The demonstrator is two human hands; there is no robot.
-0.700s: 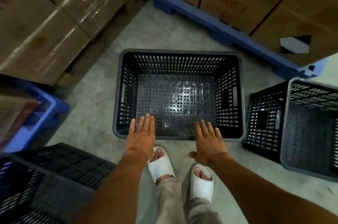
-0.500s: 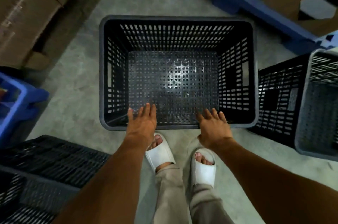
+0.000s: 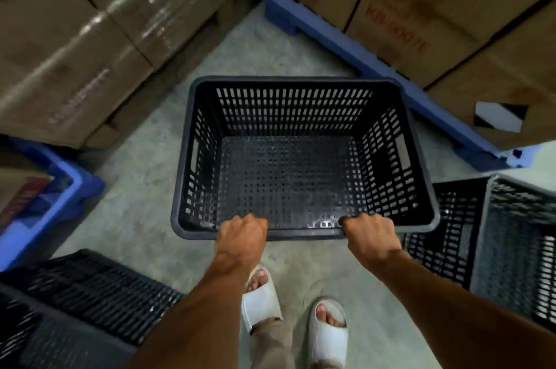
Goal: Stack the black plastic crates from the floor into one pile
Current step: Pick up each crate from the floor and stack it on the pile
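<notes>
An empty black plastic crate (image 3: 294,116) with slotted walls sits upright in front of me on the concrete floor. My left hand (image 3: 240,236) is closed over its near rim, left of centre. My right hand (image 3: 370,236) grips the same rim further right. A second black crate (image 3: 511,242) lies tipped on its side at the right. A third black crate (image 3: 75,302) lies at the lower left, partly cut off by the frame edge.
Wrapped cardboard boxes (image 3: 90,37) stand at the left, more boxes (image 3: 451,22) on a blue pallet (image 3: 346,43) at the back right. A blue bin (image 3: 45,203) sits at the left. My feet in white sandals (image 3: 261,299) stand just behind the crate.
Both hands went from flat and open above the near rim to closed around it. The view has tilted up, showing more boxes.
</notes>
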